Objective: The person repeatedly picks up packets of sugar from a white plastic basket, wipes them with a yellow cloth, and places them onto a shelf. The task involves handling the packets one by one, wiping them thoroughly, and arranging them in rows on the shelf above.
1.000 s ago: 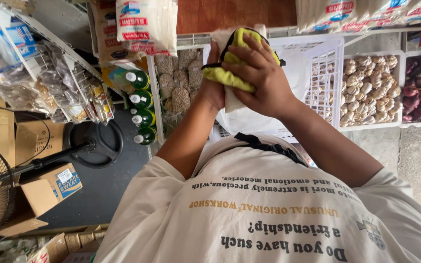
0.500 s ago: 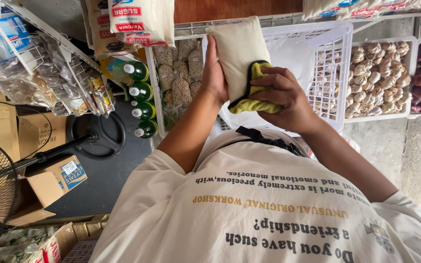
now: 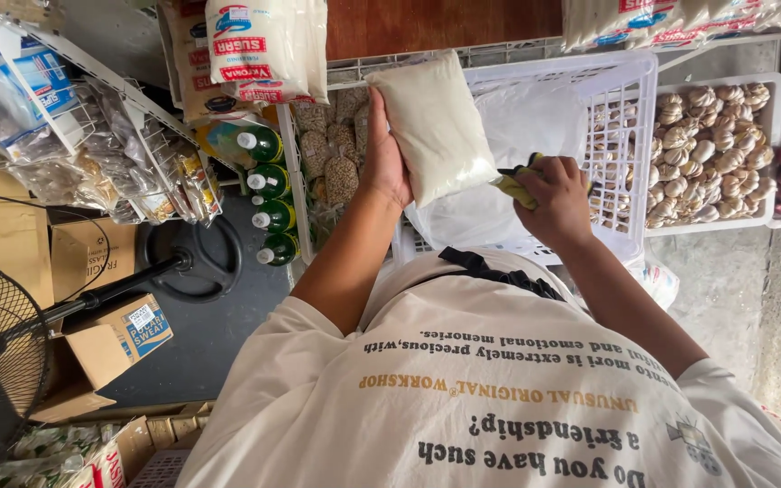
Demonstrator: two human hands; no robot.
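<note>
Against the left hand [image 3: 389,163] fingers rests a pale, pillow-shaped plastic bag of white grains [image 3: 433,126] — gripped along its left edge, tilted over the white plastic crate [image 3: 625,136]. Right hand [image 3: 555,194] fingers clamped on a yellow cloth [image 3: 515,187], touching the bag's lower corner.

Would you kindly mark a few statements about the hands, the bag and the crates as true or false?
1. The left hand holds a clear bag of white grains. True.
2. The right hand is empty. False: it grips a yellow cloth.
3. The bag is held over a white plastic crate. True.
4. The green bottles lie to the right of the crate. False: they are on its left.
</note>
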